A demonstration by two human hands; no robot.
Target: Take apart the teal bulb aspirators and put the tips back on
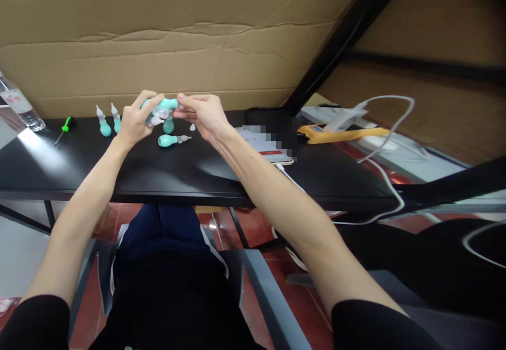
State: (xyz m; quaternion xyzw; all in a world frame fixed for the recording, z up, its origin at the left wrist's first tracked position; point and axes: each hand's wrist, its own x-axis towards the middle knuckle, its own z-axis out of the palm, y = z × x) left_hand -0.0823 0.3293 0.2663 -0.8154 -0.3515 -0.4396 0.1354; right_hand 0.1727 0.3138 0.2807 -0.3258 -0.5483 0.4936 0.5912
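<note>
Above the black table (pixel 158 176) my left hand (pixel 134 120) grips a teal bulb aspirator (pixel 168 104) with a clear tip. My right hand (pixel 203 114) pinches the bulb's right end, its fingers meeting the left hand's. Under the hands a second teal aspirator (pixel 172 139) lies on its side, and another (pixel 168 125) stands behind it. A small white tip piece (pixel 192 127) lies by my right hand. Two more aspirators (pixel 104 122) (pixel 116 118) stand upright left of my left hand.
A green-handled screwdriver (pixel 64 129) and a water bottle (pixel 19 106) lie at the far left. A phone (pixel 269 149), a yellow tool (pixel 336 134) and white cables (pixel 389 181) sit to the right. A cardboard wall (pixel 177 39) backs the table.
</note>
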